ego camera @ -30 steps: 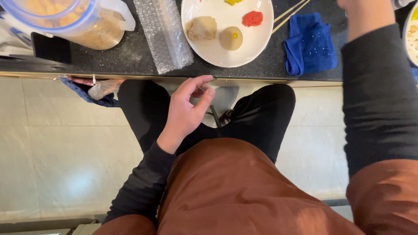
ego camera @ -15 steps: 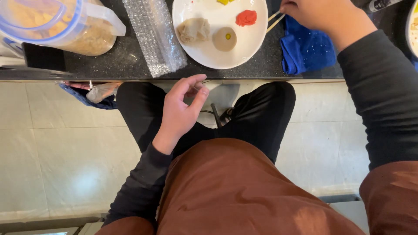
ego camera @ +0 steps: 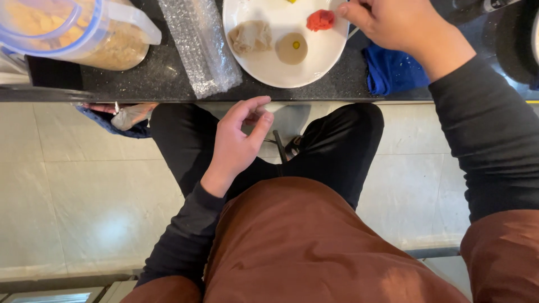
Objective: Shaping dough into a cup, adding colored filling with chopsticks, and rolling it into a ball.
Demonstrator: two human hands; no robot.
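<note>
at the top of the frame the right hand [ego camera: 405,25] rests curled at the white plate's [ego camera: 269,62] right rim, just beside the red dough piece [ego camera: 320,19]; what it pinches i cannot tell. the left hand [ego camera: 238,143] hangs loosely open and empty below the counter edge [ego camera: 168,92], likely idle.

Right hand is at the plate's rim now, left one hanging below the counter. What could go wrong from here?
1. The plate sits close to the counter edge; a push from the right hand at its far rim could slide it toward the lap.
2. The red lump lies right by the fingers and could get smeared or knocked off.
3. The left hand hangs free, so nothing steadies the plate.
</note>
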